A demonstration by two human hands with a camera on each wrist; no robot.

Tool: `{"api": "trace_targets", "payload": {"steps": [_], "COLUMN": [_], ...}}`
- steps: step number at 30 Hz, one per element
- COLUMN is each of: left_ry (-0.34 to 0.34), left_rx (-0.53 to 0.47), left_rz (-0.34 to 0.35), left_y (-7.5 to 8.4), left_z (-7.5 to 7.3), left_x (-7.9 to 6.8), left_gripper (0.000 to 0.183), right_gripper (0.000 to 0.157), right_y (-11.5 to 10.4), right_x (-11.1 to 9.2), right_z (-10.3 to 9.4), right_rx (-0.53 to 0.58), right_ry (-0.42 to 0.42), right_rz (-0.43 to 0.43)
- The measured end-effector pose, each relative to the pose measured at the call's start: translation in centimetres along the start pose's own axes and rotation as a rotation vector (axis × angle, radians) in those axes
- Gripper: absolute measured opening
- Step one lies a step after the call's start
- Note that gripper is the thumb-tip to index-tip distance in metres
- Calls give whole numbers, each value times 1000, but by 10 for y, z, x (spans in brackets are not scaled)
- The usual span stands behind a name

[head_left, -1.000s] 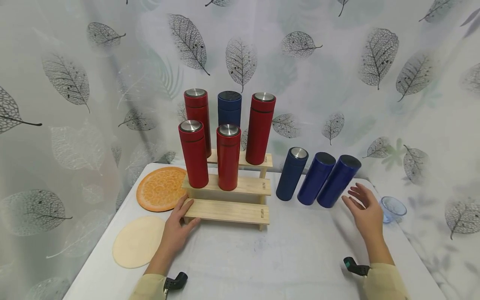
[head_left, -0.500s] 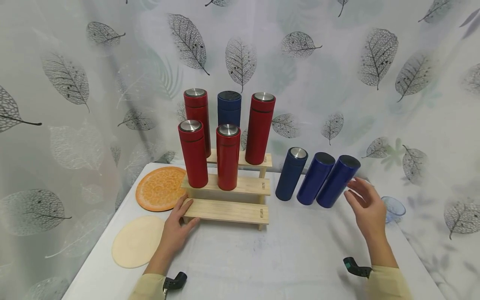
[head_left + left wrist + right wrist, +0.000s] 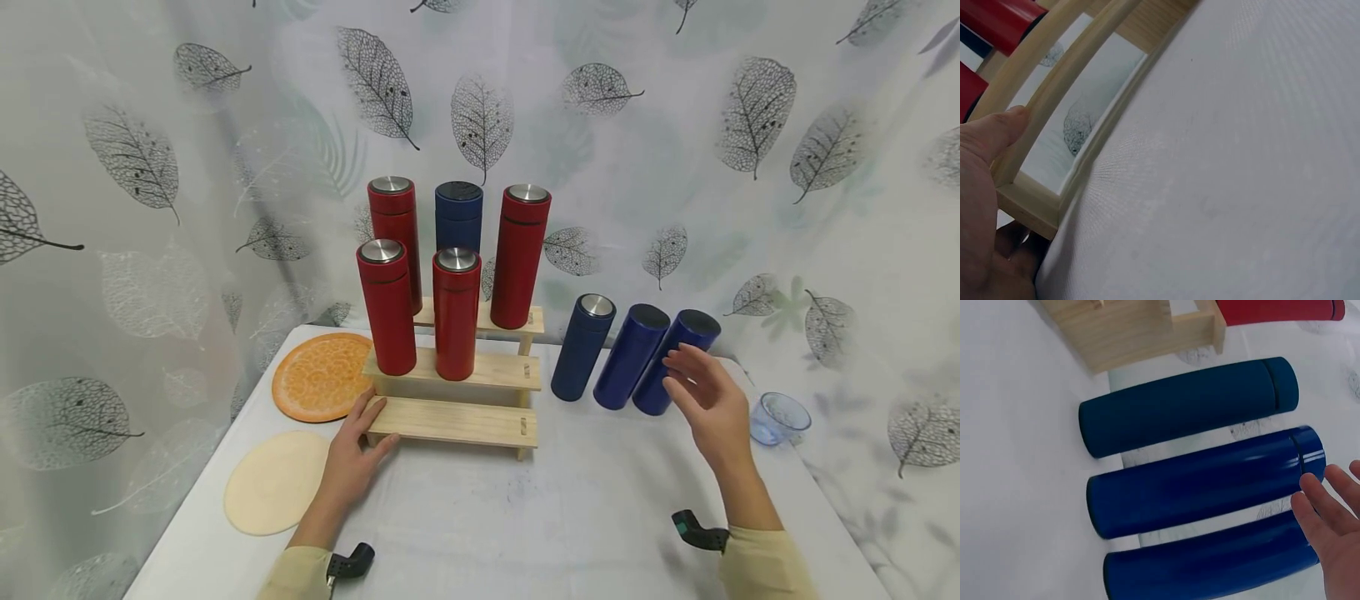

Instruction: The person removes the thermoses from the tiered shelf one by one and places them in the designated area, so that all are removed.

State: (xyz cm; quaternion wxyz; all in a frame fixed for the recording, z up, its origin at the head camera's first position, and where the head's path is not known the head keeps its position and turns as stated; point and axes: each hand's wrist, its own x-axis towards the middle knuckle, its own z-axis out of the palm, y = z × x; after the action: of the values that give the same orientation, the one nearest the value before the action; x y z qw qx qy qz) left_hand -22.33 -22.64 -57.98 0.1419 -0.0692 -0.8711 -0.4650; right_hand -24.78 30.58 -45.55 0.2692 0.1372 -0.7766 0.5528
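Hands well apart. Left hand (image 3: pixel 351 457) grips the near-left end of the wooden stand (image 3: pixel 457 421), which lies between the hands. Right hand (image 3: pixel 708 408) holds nothing, fingers relaxed, in front of the rightmost blue flask (image 3: pixel 651 397); contact: cannot tell. Glass cup (image 3: pixel 780 418) just right of that hand. Pale disc (image 3: pixel 276 483) left of the left hand.
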Motion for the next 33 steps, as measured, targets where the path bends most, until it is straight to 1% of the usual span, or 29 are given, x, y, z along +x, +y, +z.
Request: {"api": "trace_targets", "payload": {"steps": [6, 15, 23, 29, 33], "left_ry": [-2, 1, 6, 9, 9], "left_rx": [3, 13, 6, 5, 2], "left_rz": [-13, -3, 8, 11, 7], "left_y": [1, 4, 5, 5, 4], "left_z": [0, 0, -1, -1, -1], "left_x": [0, 1, 1, -1, -1], "left_gripper": [68, 67, 66, 67, 68], "right_gripper": [56, 57, 59, 59, 59], "right_y": [-6, -13, -23, -28, -32], "right_x": [1, 3, 10, 14, 16], "right_z": [10, 30, 49, 62, 70], "right_rx": [-11, -24, 26, 90, 87], "right_ry": [-43, -106, -145, -162, -182], "right_rz": [-31, -46, -56, -67, -74]}}
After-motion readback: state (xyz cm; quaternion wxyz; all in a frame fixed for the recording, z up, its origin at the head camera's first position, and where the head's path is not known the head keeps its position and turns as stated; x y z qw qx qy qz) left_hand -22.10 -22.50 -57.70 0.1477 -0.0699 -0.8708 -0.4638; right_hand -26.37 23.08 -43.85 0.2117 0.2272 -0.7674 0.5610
